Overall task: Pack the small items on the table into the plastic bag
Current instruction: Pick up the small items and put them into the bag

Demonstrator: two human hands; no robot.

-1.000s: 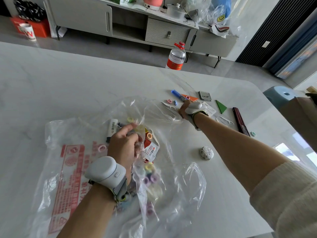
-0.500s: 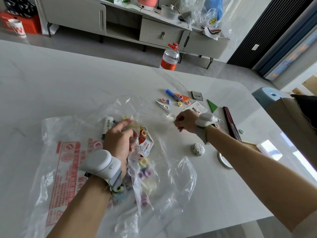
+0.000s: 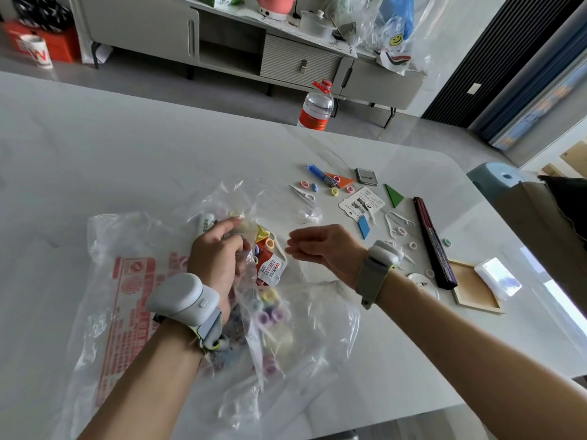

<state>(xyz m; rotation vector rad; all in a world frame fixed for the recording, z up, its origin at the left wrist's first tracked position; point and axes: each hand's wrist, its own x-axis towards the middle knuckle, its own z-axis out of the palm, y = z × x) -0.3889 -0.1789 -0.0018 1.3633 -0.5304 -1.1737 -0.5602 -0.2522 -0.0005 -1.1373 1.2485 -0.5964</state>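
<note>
A person's left hand (image 3: 216,252) grips the gathered mouth of a clear plastic bag printed in red (image 3: 133,300), its fingers clenched on the film above the white marbled surface (image 3: 127,154). Pastel plastic rings (image 3: 270,312) and a red-and-white sachet (image 3: 270,268) lie inside the bag, just below and beside those fingers. The right hand (image 3: 324,249) was out among the loose pieces a second ago and was drawing back pinched tight half a second ago. It now hangs at the bag's opening with its fingers (image 3: 295,249) released and nothing visible between them, which most likely means another small piece has just gone in. Much still lies unpacked beyond the right fingers: a blue flat tile (image 3: 363,227), white floss picks (image 3: 397,220), a printed white card (image 3: 362,203), a green triangle (image 3: 394,195), an orange triangle (image 3: 344,181), a blue pen-like tool (image 3: 320,174) and a small dark metal case (image 3: 367,176). A dark folded fan (image 3: 432,242) lies off to those fingers' right. The packing looks about half done, and the next reach probably goes back out to that scatter.
</note>
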